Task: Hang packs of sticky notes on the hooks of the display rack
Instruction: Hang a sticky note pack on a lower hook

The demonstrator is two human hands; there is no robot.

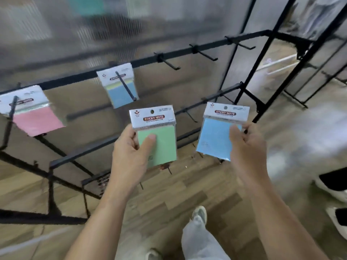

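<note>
A green pack (159, 141) of sticky notes is pinched by the left hand (129, 156), with the thumb laid on its face and the fingers curled behind its left edge. A blue pack (216, 137) is pinched in the same way by the right hand (247, 149), with the thumb on the face near the right edge. Both packs are held upright, below and in front of the top rail (206, 46) of the display rack. Their white header cards are uppermost and free of the fingers.

The packs are judged to be light. The pad inside should be fairly stiff, while the clear sleeve is likely slick and the header card thin and easily bent. The hang hole (152, 111) in the green pack's header looks small, so it would have to be lined up squarely with a hook tip. Hold is best taken on the pad body, low and at one edge as here, so that the hole is left clear and the header is not creased.

On the top rail, a pink pack (35, 117) hangs near the left end and a hung blue pack (122, 89) sits further right. To the right of that one, three empty hooks (170, 62) project from the rail. Lower rails (210, 97) with more hooks are seen beneath it, above a wooden floor (187, 194).
</note>
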